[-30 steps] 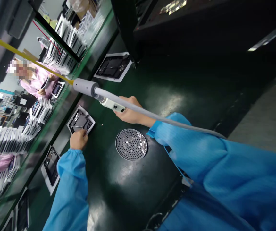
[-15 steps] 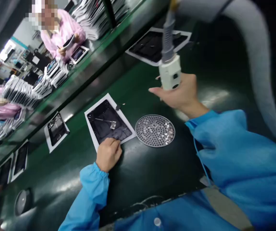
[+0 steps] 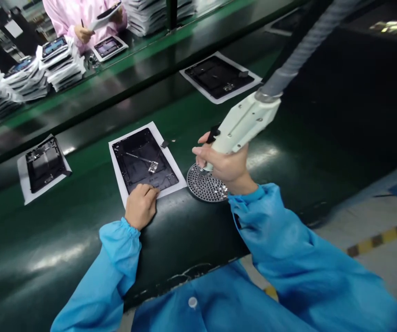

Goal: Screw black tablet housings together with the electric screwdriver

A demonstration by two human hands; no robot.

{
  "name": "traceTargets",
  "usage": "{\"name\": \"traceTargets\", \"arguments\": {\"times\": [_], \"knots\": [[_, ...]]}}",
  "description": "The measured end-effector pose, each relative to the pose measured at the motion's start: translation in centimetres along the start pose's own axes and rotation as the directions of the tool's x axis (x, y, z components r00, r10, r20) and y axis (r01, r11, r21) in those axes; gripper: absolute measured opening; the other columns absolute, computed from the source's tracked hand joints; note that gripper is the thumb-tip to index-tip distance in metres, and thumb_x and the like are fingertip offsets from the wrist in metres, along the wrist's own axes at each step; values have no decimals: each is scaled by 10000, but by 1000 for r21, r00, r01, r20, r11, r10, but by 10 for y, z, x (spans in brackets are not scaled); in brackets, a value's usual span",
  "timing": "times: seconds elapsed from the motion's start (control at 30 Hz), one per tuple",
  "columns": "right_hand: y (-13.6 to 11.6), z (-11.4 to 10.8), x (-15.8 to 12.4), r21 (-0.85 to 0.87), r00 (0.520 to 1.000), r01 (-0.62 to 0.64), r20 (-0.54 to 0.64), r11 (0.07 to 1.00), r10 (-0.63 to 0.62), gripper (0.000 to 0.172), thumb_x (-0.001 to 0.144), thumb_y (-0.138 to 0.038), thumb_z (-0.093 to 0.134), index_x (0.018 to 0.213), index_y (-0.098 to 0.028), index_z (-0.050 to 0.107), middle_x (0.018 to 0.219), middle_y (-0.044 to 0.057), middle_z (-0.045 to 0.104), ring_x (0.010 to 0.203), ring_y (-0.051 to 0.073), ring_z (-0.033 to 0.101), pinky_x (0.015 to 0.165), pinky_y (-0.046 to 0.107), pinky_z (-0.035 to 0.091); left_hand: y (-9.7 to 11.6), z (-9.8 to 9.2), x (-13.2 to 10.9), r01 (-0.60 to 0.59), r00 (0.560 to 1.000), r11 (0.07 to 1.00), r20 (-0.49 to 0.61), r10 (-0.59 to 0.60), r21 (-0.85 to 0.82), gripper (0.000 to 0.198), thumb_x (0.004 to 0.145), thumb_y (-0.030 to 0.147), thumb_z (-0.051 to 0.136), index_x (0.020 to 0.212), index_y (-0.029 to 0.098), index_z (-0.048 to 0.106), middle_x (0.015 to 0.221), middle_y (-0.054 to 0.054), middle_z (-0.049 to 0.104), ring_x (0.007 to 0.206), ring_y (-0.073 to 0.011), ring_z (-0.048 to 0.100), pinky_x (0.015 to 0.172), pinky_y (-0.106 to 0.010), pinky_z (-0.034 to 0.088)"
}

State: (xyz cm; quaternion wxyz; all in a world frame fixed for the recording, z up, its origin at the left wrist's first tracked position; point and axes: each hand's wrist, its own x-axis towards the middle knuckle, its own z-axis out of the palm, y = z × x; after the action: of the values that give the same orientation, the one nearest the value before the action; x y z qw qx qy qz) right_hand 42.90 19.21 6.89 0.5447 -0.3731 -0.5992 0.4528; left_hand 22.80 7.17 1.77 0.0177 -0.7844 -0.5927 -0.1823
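Note:
My left hand (image 3: 141, 205), fingers curled, grips the near edge of an opened black tablet housing (image 3: 139, 159), which lies on a white sheet. Inside the housing is a small silver circuit board (image 3: 153, 167) with a thin strip running from it. My right hand (image 3: 231, 167) is wrapped around a white hand-held tool (image 3: 245, 122) with a grey corrugated hose (image 3: 309, 55). The tool slants down to the left, its tip over a round perforated metal tray (image 3: 202, 188). Small shiny pieces lie on the tray. My right hand hides part of it.
Another opened tablet (image 3: 219, 74) lies on white backing further back, and one (image 3: 45, 163) to the left. Beyond the dark rail, a co-worker in pink (image 3: 77, 27) holds a tablet beside stacked white-edged parts (image 3: 63, 69). Yellow-black floor tape (image 3: 385, 237) shows at right.
My right hand has brought the tool down to the tray, and the tool has tilted. My left hand stays on the tablet. The camera view has turned rightward.

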Motion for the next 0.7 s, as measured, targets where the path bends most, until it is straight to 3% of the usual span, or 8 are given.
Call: {"name": "traceTargets", "arguments": {"times": [0.13, 0.33, 0.7], "knots": [[7, 2, 2, -47, 999, 46, 5, 998, -46, 212, 730, -357, 676, 806, -246, 512, 465, -73, 455, 381, 131, 485, 449, 339, 476, 5, 5, -3, 9, 999, 1000, -44, -10, -9, 239, 947, 216, 452, 973, 170, 685, 905, -80, 658, 827, -199, 552, 720, -317, 468], [14, 6, 5, 120, 998, 68, -18, 990, -66, 235, 653, -272, 763, 768, -208, 568, 410, -90, 487, 331, 98, 470, 391, 258, 438, 7, 8, -3, -11, 995, 1000, -97, 11, -2, 219, 941, 206, 473, 967, 156, 685, 888, -80, 651, 802, -194, 529, 684, -313, 440], [17, 4, 4, 126, 997, 76, 21, 989, -80, 197, 673, -176, 738, 780, -214, 578, 427, -94, 491, 332, 91, 478, 380, 251, 438, 9, 8, -3, -15, 993, 1000, -114, 15, 3, 212, 942, 205, 477, 952, 147, 680, 880, -78, 656, 797, -194, 527, 676, -315, 435]]}}
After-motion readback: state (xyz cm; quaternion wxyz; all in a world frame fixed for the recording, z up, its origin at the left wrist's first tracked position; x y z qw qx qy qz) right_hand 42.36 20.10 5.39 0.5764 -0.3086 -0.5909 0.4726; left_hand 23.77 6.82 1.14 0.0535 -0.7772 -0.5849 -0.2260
